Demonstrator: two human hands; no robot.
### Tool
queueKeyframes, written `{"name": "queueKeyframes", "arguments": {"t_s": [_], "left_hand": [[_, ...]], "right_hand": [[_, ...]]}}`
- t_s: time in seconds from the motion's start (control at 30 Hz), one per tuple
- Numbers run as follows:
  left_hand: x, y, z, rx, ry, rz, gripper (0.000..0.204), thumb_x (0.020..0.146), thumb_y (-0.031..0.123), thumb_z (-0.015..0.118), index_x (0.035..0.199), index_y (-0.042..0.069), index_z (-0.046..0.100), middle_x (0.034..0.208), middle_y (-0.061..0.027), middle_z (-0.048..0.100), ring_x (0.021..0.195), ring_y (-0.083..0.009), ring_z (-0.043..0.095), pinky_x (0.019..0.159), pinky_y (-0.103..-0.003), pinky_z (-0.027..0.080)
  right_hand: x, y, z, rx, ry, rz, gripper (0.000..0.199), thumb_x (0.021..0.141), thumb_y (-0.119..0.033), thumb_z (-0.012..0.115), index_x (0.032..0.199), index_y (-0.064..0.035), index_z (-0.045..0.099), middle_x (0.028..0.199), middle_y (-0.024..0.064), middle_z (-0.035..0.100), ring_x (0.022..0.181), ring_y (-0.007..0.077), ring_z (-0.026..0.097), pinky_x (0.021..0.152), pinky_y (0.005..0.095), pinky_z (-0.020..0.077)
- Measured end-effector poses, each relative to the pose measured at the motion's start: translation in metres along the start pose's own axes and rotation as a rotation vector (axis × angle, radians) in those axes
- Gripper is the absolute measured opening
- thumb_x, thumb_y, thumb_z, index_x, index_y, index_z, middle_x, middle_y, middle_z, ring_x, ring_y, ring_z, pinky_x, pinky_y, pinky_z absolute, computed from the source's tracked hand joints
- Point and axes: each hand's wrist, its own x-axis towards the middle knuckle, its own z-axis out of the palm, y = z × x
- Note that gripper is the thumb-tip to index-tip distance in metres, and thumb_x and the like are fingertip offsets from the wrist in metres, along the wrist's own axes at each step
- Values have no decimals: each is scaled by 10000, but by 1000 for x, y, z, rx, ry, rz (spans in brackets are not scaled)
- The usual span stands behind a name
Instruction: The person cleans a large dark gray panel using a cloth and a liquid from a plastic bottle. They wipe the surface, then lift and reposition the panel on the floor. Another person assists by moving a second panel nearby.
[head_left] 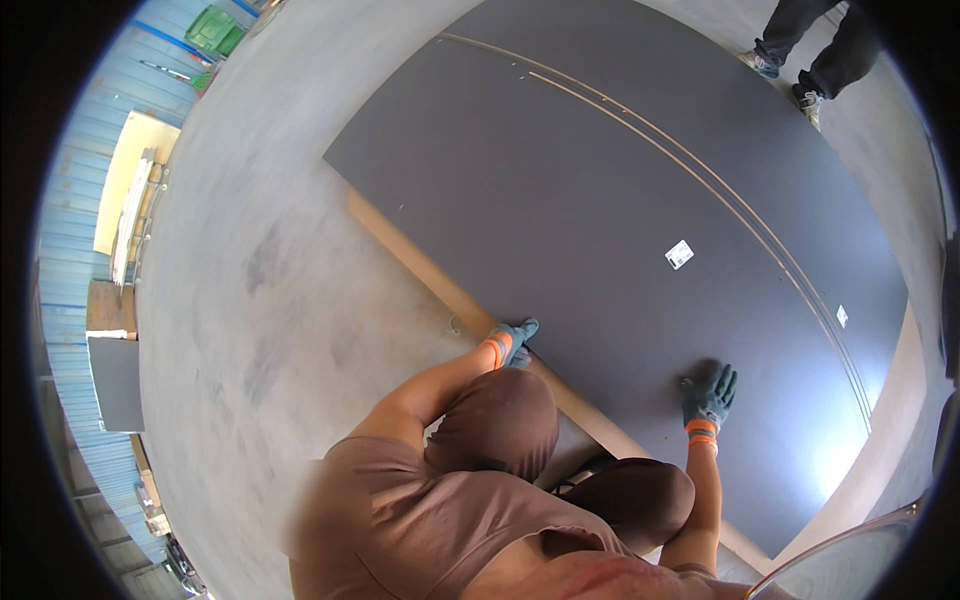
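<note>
A large dark grey panel (560, 210) lies low in front of me, with a pale brown layer (420, 272) showing below its near edge. At that edge my left hand (515, 341), in a grey-green work glove with an orange cuff, is closed around the rim. Its thumb rests on top, and some of its fingers are hidden. My right hand (710, 395), gloved alike, lies on the panel's top with its fingers spread, holding nothing. Beyond both hands a white label (679, 255) is stuck on the surface.
Two thin brown strips (690, 165) run along the far part of the panel. A person in dark trousers (835, 55) stands past its far right edge. Along the blue corrugated wall (75, 250) at left lean boards (130, 190); a green bin (215, 30) stands farther off.
</note>
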Motion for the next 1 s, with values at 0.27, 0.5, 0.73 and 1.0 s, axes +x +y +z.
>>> {"name": "queueKeyframes", "arguments": {"t_s": [0.27,0.5,0.73,1.0], "left_hand": [[24,-2,5,-150,-152,-68,630,863,554,738,1322,160,565,990,-144,631,823,-278,701,663,-342,623],[34,-19,8,-221,-175,-6,528,836,529,783,1176,159,622,900,-117,655,751,-256,685,566,-311,573],[30,-19,10,-286,-175,43,412,850,449,799,1096,150,658,860,-115,670,722,-245,682,517,-307,553],[35,-19,16,-270,-130,-42,469,877,384,787,1246,158,607,885,-63,683,686,-223,694,504,-287,556]], "right_hand": [[-5,2,35,11,253,-171,837,882,-432,626,1554,-46,308,1606,194,312,1506,378,238,1238,508,167],[-7,-2,31,56,260,-145,810,880,-411,639,1530,-30,344,1589,197,337,1495,379,258,1234,502,185],[-8,-3,31,69,290,-171,801,898,-379,639,1539,-19,321,1600,204,317,1498,377,256,1240,495,175],[-8,-3,34,58,296,-151,802,869,-377,667,1514,-16,356,1565,207,370,1472,383,307,1223,506,220]]}}
